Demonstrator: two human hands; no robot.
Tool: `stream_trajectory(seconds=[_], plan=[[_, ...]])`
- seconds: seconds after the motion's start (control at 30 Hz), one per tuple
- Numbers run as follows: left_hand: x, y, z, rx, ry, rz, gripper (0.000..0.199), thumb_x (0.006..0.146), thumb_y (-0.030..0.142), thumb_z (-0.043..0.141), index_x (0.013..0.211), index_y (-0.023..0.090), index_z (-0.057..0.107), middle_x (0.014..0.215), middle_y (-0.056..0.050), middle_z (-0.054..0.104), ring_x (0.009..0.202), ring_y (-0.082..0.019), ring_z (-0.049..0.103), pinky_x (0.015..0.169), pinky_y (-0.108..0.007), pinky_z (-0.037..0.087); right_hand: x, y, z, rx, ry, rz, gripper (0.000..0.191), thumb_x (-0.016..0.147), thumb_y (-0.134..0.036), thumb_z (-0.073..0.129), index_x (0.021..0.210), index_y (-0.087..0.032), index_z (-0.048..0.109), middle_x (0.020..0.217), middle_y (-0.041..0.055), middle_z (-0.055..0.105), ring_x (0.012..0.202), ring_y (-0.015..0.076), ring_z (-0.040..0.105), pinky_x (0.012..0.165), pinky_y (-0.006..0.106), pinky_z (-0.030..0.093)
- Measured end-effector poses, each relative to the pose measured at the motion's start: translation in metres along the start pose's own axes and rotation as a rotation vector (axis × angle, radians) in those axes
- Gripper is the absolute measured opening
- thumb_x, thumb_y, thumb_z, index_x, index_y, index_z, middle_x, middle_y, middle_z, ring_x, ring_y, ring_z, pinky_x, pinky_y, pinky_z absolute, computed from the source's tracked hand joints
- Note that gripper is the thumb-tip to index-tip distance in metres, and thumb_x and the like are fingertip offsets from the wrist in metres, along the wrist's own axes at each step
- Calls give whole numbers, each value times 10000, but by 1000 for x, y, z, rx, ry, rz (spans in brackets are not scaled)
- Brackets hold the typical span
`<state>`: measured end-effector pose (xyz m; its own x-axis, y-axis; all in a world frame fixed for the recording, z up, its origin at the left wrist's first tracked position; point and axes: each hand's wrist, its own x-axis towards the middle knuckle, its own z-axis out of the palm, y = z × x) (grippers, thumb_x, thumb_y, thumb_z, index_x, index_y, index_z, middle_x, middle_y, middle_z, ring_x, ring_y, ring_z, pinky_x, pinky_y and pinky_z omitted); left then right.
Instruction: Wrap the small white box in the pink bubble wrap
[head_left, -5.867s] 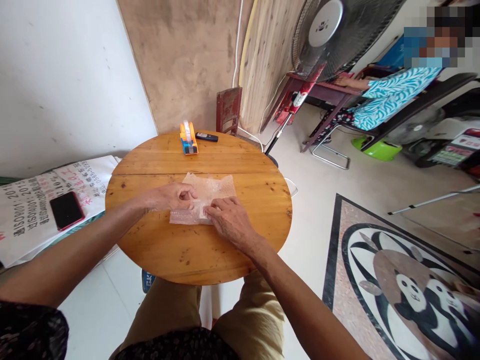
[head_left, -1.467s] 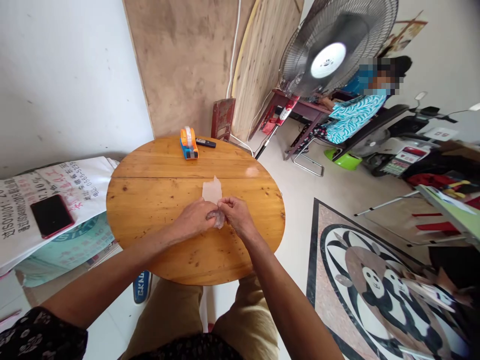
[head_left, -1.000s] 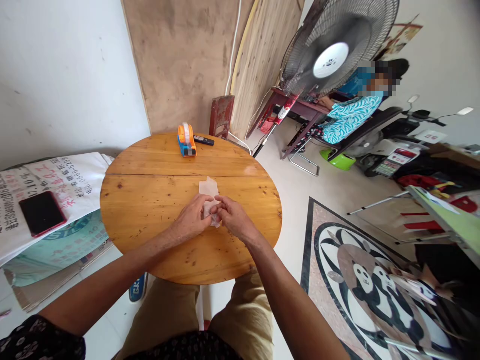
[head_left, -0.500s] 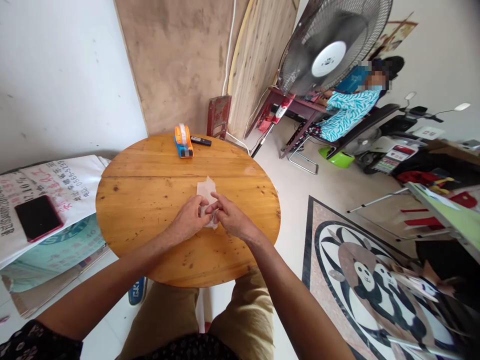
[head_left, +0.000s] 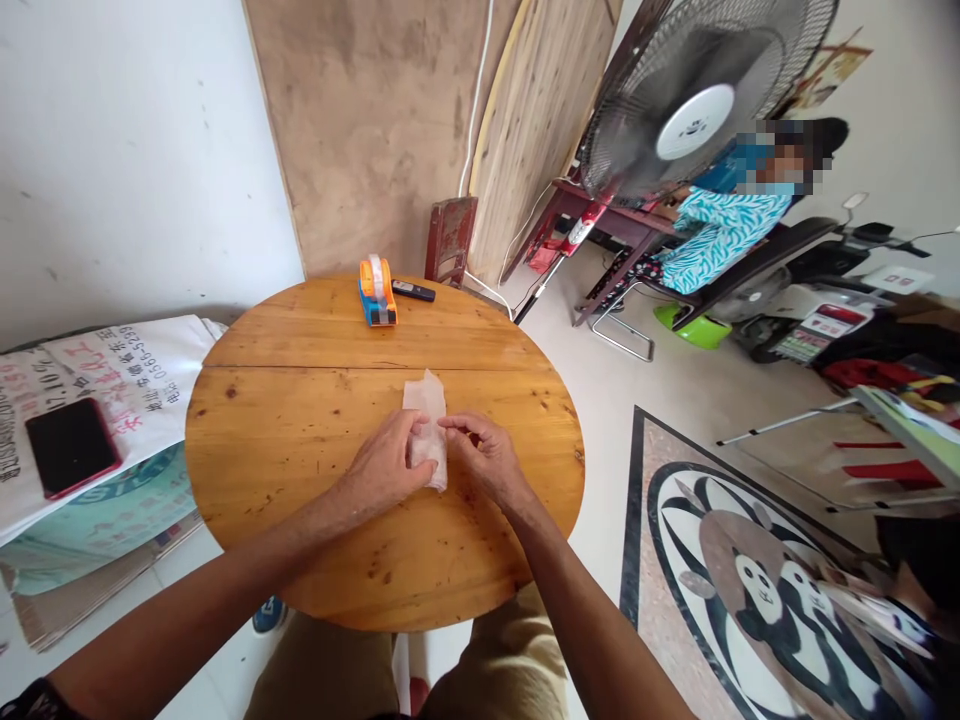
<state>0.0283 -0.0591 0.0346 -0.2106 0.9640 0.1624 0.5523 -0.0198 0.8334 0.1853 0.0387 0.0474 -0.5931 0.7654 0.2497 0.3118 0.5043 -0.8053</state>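
A strip of whitish, see-through bubble wrap (head_left: 433,450) lies on the round wooden table (head_left: 300,520), its far end flat and its near part folded thicker. Whether anything lies inside the fold cannot be made out. My left hand (head_left: 390,455) curls around the left side of the wrap, with thumb and fingers pressing on it. At the right edge, the thumb and forefinger of my right hand (head_left: 487,455) are pinched together on the wrap. Farther back on the table stands an orange and blue tape dispenser (head_left: 377,290) with a roll of clear tape.
Beside the dispenser lies a dark, slim object (head_left: 413,291). A phone (head_left: 73,448) rests on a white printed sack (head_left: 161,370) to the left. Behind the table are a red wooden chair (head_left: 450,240) and a standing fan (head_left: 696,120). A person (head_left: 727,230) sits at a farther table.
My hands have moved apart: the right fingers, earlier close against the left hand over the wrap, are now at its right edge. The whole view has shifted slightly.
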Motion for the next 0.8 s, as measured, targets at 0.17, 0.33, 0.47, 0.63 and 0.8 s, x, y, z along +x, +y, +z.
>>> stream_trajectory(seconds=[0.17,0.33,0.47,0.63,0.8], plan=[[0,7,-6,83,-92,47,607,724,173,615,1318,190,490,1198,-82,615,977,-230,624,862,-355,505,26,2,-13,-72,53,-55,197,874,-275,530,943,-214,704,925,56,702,833,183,628,728,298,464],[0,7,-6,140,-86,185,539,740,152,577,1274,224,549,1347,-49,575,1133,-239,597,951,-345,484,60,-22,-14,-312,-214,-366,334,885,-114,443,1083,-223,690,1151,60,705,1261,221,509,1045,410,329],[0,6,-6,172,-100,207,501,746,164,580,1236,268,592,1244,-19,642,1069,-230,630,898,-331,509,83,-43,-6,-647,-525,-446,281,811,-80,510,884,-199,755,909,85,745,1167,269,563,1022,441,291],[0,6,-5,144,-86,232,476,755,158,573,1215,271,620,1287,-16,634,1086,-211,633,937,-316,504,103,-50,-16,-880,-605,-384,193,708,-82,642,548,-180,688,691,108,676,929,280,584,950,468,289],[1,5,-2,170,-73,242,480,731,144,574,1195,252,631,1273,-28,648,1060,-217,646,920,-329,521,107,-47,-21,-1094,-537,-285,228,701,-288,783,873,-165,699,1024,148,656,972,308,551,874,443,343]])
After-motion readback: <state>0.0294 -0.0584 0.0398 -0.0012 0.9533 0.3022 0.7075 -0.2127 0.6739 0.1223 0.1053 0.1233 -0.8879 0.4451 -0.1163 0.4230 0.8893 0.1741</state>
